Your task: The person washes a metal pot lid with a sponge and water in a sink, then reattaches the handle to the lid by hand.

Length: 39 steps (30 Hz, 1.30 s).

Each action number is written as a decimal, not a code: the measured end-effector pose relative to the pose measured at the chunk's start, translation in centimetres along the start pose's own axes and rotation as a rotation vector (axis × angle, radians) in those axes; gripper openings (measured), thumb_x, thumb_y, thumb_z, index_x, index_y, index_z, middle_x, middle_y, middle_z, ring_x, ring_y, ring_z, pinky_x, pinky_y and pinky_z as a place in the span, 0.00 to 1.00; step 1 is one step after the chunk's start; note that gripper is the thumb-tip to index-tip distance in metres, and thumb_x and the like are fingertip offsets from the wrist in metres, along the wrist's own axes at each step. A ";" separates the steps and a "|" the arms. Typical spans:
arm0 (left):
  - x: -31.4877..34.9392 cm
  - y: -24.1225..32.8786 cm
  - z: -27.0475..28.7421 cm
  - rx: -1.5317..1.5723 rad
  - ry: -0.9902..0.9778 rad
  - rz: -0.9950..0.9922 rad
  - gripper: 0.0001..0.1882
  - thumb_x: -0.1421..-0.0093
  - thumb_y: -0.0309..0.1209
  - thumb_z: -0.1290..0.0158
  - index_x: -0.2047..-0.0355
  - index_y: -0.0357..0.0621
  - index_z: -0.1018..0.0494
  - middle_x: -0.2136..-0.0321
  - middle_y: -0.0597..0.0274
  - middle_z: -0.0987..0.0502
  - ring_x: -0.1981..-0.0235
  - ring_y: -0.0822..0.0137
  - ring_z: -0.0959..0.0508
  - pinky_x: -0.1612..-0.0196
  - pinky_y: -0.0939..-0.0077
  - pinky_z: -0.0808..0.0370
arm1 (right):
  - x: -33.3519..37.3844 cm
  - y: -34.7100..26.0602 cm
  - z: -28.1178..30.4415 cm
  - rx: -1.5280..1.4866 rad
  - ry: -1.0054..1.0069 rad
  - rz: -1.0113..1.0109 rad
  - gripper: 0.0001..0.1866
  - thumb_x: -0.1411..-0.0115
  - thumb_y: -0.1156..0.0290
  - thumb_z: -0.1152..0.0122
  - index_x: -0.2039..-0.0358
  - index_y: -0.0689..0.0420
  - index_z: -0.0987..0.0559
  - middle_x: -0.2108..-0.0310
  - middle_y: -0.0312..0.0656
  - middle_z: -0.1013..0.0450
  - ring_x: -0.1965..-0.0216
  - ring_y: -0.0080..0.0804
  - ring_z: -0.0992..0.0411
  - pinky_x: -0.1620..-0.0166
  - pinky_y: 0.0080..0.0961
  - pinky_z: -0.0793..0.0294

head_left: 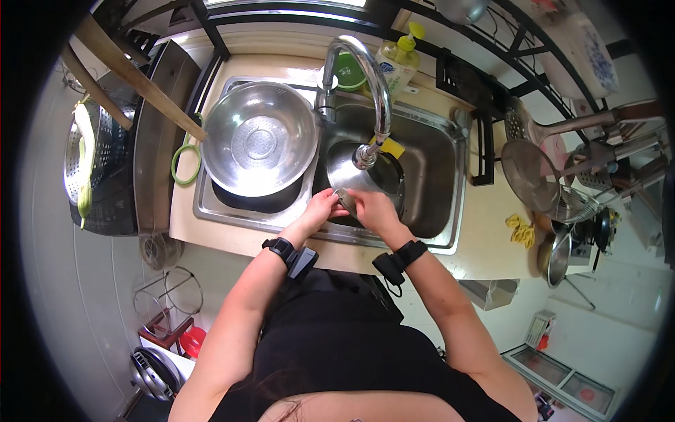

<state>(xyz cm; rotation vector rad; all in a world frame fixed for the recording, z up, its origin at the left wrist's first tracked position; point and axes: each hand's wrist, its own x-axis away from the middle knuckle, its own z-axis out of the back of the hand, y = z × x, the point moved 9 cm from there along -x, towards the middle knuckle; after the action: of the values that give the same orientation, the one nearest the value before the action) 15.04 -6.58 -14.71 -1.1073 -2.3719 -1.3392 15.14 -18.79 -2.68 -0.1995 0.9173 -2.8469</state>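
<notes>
Close together over the near edge of the right sink basin (429,204), my two hands meet at a small grey-green piece (343,198), whose kind I cannot make out. My left hand (322,209) has its fingers closed at the piece's left side. From the right, my right hand (374,209) pinches the same piece, hiding part of it. Just beyond them a round, shiny metal vessel (344,167) sits in the basin, partly covered by the curved faucet (383,105) and its spray head. To the left, a large stainless colander (260,137) rests over the other basin.
Behind the sink stand a pump bottle (399,60) with a yellow-green top and a green bowl (349,70). A yellow cloth (520,231) lies on the right counter, below a hanging strainer (531,174). At far left, a long green gourd (86,162) lies on a perforated basket.
</notes>
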 end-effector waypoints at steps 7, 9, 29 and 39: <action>0.0 -0.2 0.7 -0.033 0.011 0.003 0.14 0.28 0.26 0.61 0.47 0.35 0.32 0.54 0.55 0.21 0.58 0.64 0.17 0.52 0.70 0.16 | -0.7 -0.3 0.3 -0.008 -0.006 0.053 0.15 0.39 0.70 0.42 0.54 0.47 0.14 0.67 0.54 0.21 0.65 0.55 0.21 0.61 0.47 0.21; 0.0 -0.3 0.9 -0.051 0.034 0.016 0.14 0.28 0.26 0.61 0.47 0.35 0.32 0.54 0.55 0.21 0.58 0.64 0.17 0.52 0.70 0.16 | -0.9 0.2 0.5 0.095 0.004 -0.011 0.15 0.38 0.70 0.43 0.53 0.48 0.14 0.65 0.54 0.20 0.63 0.54 0.21 0.59 0.44 0.20; 0.0 0.0 0.4 -0.037 0.018 0.020 0.15 0.27 0.29 0.61 0.46 0.36 0.31 0.52 0.54 0.20 0.56 0.64 0.17 0.52 0.69 0.16 | 2.4 1.1 0.4 -0.121 0.060 -0.062 0.14 0.38 0.71 0.43 0.53 0.51 0.15 0.63 0.54 0.20 0.62 0.54 0.21 0.58 0.44 0.21; 0.1 0.7 0.1 -0.009 0.040 0.028 0.16 0.29 0.28 0.58 0.44 0.38 0.32 0.49 0.53 0.22 0.53 0.59 0.17 0.51 0.64 0.18 | 7.0 7.7 7.1 -0.139 0.129 -0.321 0.18 0.37 0.65 0.43 0.47 0.47 0.19 0.59 0.53 0.20 0.58 0.56 0.21 0.54 0.50 0.22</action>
<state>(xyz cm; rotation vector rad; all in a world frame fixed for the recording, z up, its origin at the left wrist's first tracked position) 15.46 -6.18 -14.27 -1.1019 -2.3160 -1.3506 10.18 -30.21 -0.94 -0.1950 1.2106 -3.1187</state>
